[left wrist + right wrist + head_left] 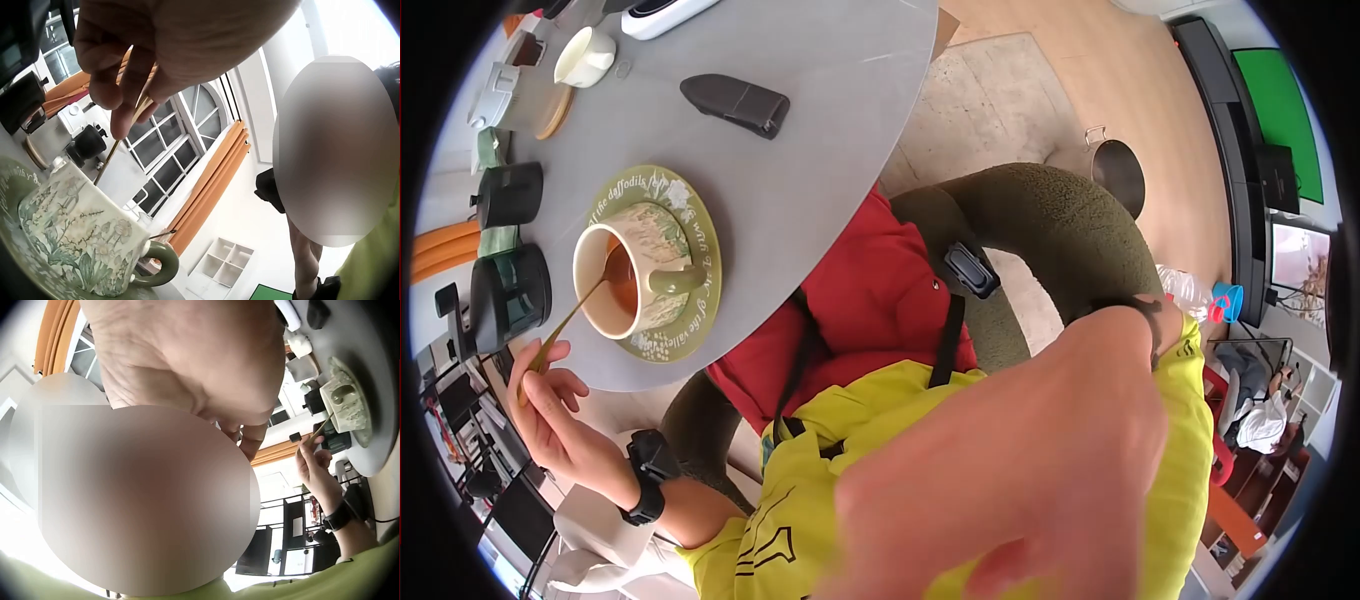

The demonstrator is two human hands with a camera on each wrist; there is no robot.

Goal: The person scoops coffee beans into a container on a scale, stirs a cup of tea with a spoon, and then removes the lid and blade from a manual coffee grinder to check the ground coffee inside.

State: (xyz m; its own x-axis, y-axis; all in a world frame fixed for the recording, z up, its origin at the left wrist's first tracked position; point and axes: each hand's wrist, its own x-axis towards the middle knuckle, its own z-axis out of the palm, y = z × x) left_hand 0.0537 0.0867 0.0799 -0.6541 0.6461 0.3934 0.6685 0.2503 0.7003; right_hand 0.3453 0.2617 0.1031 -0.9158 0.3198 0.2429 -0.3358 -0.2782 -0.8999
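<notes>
My left hand (550,410) pinches the thin handle of a gold-coloured spoon (560,328). The spoon slants over the rim into a flower-patterned cup (662,225) of reddish-brown liquid (622,290), where its far end dips out of sight. Under the cup lies a green saucer (712,250) with white lettering; the cup's green handle (164,265) shows in the left wrist view. Close to the head camera, my right hand (1010,450) is raised with bent fingers. In the right wrist view its fingers (253,440) are beside the blurred face, their tips partly hidden.
On the grey table (830,120) lie a dark folded case (735,103) and a white device (665,12). A small cream pitcher (585,57), a glass jar (535,98) and black containers (508,195) stand along the far side. A curved green armrest (1050,200) surrounds the seat.
</notes>
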